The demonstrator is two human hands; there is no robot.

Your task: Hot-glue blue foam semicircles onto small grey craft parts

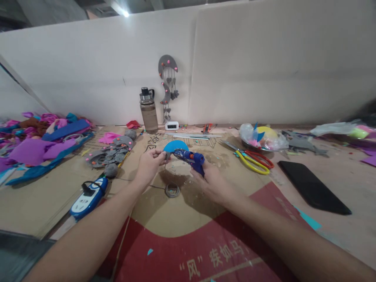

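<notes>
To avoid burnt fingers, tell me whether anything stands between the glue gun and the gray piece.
Nothing visible does: the right hand holds the glue gun, its tip near the gray piece in the left hand.

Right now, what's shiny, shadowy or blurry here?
Head view: the white overhead light glares; head view: shadows darken the red-and-brown cardboard sheet below the bare right hand; head view: details on the blue plastic glue gun look soft.

Lidded bottle (149,117) upright in front of the white partition (249,58). White digital clock (172,125) just beside it. Black phone (313,187) lying flat on the bench (355,176), right side. Ceiling lamp (125,13) lit.
</notes>
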